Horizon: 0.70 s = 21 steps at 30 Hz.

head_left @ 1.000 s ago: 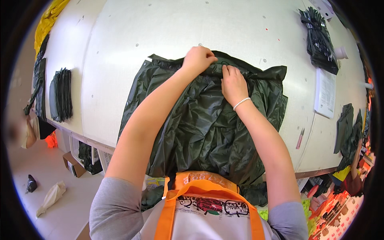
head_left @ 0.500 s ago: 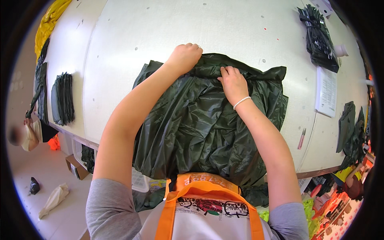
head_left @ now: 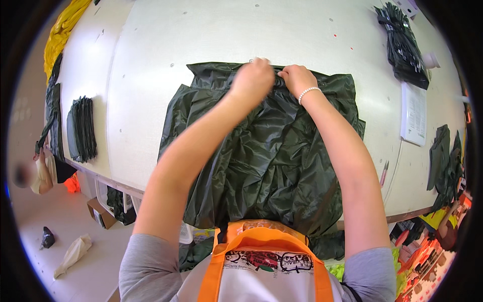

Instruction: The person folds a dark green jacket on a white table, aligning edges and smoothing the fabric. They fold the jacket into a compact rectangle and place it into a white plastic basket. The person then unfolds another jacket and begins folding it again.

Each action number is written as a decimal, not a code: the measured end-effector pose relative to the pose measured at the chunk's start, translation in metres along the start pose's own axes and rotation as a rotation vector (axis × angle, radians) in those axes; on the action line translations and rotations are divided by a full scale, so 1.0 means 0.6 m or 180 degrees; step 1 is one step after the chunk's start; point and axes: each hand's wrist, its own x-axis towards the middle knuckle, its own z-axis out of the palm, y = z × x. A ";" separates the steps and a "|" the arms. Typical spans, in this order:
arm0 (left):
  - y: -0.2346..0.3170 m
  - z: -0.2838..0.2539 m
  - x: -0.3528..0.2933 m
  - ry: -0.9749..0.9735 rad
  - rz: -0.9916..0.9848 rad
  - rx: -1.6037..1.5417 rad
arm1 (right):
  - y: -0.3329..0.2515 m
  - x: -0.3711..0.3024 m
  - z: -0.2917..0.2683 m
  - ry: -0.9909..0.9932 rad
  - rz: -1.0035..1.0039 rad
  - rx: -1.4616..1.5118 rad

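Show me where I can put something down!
The white table is bare beyond the dark green fabric, and between the fabric's left edge and the dark folded stack. A smaller gap lies between fabric and white papers. Crowded spots: under the left hand and right hand, and where the dark bundle meets the papers.

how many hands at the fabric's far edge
2: the blurred left hand and the right hand beside it, both near the middle of the far edge of the dark green fabric.

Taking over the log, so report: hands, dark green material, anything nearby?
Left hand blurred, grip unclear; right hand curled beside it. Dark green material wrinkled on white table, far edge at both hands. Small tool right of right forearm.
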 end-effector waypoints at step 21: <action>0.180 0.033 0.084 -0.0120 -0.0685 -0.0470 | 0.188 -0.107 -0.022 0.1322 -0.0261 -0.0143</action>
